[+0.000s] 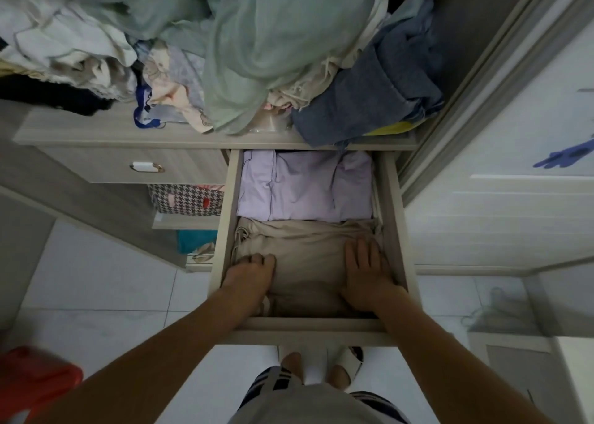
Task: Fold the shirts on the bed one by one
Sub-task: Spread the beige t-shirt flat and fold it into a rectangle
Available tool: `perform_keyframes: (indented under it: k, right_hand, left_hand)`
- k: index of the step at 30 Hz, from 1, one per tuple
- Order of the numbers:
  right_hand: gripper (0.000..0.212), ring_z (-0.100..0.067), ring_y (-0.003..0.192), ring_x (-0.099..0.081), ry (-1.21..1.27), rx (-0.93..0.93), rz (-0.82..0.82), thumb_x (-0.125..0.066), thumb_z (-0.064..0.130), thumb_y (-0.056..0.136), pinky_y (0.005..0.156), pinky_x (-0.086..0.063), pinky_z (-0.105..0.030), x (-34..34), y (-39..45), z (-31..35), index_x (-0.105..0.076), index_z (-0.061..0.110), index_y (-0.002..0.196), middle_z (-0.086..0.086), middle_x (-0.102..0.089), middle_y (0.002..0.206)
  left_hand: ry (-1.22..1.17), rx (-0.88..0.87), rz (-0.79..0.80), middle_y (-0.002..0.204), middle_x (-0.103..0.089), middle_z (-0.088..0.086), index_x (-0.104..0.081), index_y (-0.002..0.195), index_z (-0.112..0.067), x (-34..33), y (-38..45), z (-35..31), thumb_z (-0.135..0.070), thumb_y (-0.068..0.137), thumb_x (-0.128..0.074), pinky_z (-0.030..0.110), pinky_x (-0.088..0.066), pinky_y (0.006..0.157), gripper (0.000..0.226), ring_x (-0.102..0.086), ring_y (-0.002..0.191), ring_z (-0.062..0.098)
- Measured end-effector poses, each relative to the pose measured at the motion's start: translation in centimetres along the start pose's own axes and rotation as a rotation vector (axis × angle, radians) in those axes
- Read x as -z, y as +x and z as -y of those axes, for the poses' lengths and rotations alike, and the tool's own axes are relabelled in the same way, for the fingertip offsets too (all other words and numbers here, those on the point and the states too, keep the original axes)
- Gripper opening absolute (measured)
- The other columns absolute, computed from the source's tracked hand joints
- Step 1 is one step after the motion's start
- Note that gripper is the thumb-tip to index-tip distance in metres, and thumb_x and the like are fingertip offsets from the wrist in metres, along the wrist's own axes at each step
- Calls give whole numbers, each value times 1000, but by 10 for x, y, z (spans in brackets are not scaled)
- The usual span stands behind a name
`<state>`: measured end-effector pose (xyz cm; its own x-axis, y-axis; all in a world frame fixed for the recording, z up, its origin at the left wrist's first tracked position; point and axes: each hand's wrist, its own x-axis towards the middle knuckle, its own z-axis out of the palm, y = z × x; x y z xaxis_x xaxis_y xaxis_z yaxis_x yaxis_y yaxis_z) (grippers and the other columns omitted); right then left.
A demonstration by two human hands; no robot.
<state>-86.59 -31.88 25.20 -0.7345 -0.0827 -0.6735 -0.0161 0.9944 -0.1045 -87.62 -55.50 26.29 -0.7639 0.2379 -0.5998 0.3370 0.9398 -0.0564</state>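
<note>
The open drawer (390, 218) serves as the landmark. Inside its near half lies a folded beige shirt (305, 263), and inside its far half lies a folded lilac shirt (302, 189), the 2 touching along a line across the drawer's middle. The left hand (249, 274) rests on the beige shirt near the drawer's left wall, its fingers bent down with the tips pushed into the cloth; it closes around nothing that shows. The right hand (366, 272) lies flat on the same shirt near the drawer's right wall, fingers straight and spread a little, pressing the fabric. Both forearms reach in over the drawer's front edge. Above the drawer, a shelf (96, 134) carries a loose heap of clothes (257, 47), with a blue garment (369, 102) at the heap's right end, directly over the drawer. Left of the drawer is a closed drawer with a metal handle (147, 167). Below the drawer's front, on the white tiled floor (96, 279), stand the person's feet in slippers (348, 364).
</note>
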Motion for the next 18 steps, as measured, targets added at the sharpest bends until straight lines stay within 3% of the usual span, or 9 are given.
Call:
perform_keyframes:
  k: [3, 6, 8, 10, 13, 15, 16, 18]
  right_hand:
    - [92, -40, 148, 16, 9, 3, -91, -45, 42, 96, 121, 2, -51, 1, -9, 1, 19, 10, 154, -19, 24, 160]
    - [88, -38, 150, 10, 37, 17, -188, -46, 49, 96, 121, -4, -51, -6, -23, -3, 7, 11, 156, -16, 16, 162]
    - [74, -36, 150, 9, 88, 30, -64, -40, 48, 100, 121, -9, -53, -8, -30, -5, -8, 13, 157, -12, 12, 164]
    - [68, -33, 150, 11, 156, 26, 74, -35, 45, 101, 122, -7, -52, -5, -30, -7, -11, 13, 156, -9, 12, 164]
    - [65, -32, 151, -7, 335, 37, 11, -39, 42, 102, 121, -15, -44, 8, -37, -4, -18, 10, 155, -12, -3, 164]
    - [56, -23, 143, -31, 556, 93, -160, -45, 39, 101, 114, -27, -30, 11, -51, -8, -32, 16, 151, -8, -28, 159]
    - [53, -14, 138, -37, 710, 110, -245, -48, 38, 101, 110, -29, -24, 11, -63, -13, -35, 23, 150, 0, -36, 154]
    - [50, 1, 130, -42, 1083, 145, -387, -52, 32, 100, 104, -34, -15, 6, -93, -30, -39, 36, 147, 17, -45, 143]
  left_hand:
    - [-84, -5, 66, 142, -39, 20, -31, 139, -7, 6, 3, -7, -11, 80, -72, 46, -43, 102, 72, -41, 130, 39]
    - [-216, -70, 23, 140, -38, 16, -36, 137, -15, 11, -1, 5, -20, 87, -65, 44, -42, 102, 58, -39, 129, 36]
    - [-199, -113, 14, 137, -41, 13, -42, 132, -17, 8, -7, 13, -32, 85, -67, 40, -41, 100, 55, -38, 128, 33]
    - [-41, -130, 73, 138, -43, 13, -42, 138, -16, 6, -12, 10, -36, 86, -68, 40, -41, 101, 60, -41, 129, 32]
    - [1, -70, 208, 140, -50, 17, -49, 136, -6, 12, -10, -3, -21, 92, -64, 39, -44, 105, 49, -52, 125, 31]
    - [-169, -47, 147, 133, -59, 13, -59, 126, -10, 29, -10, -9, -20, 90, -66, 36, -48, 99, 38, -59, 116, 26]
    - [-320, -52, 35, 126, -63, 8, -63, 118, -16, 39, -12, -11, -23, 88, -69, 33, -49, 95, 32, -61, 110, 22]
    - [-880, -86, -239, 113, -66, 0, -63, 113, -21, 55, -22, -31, -24, 88, -72, 26, -50, 90, 27, -62, 103, 15]
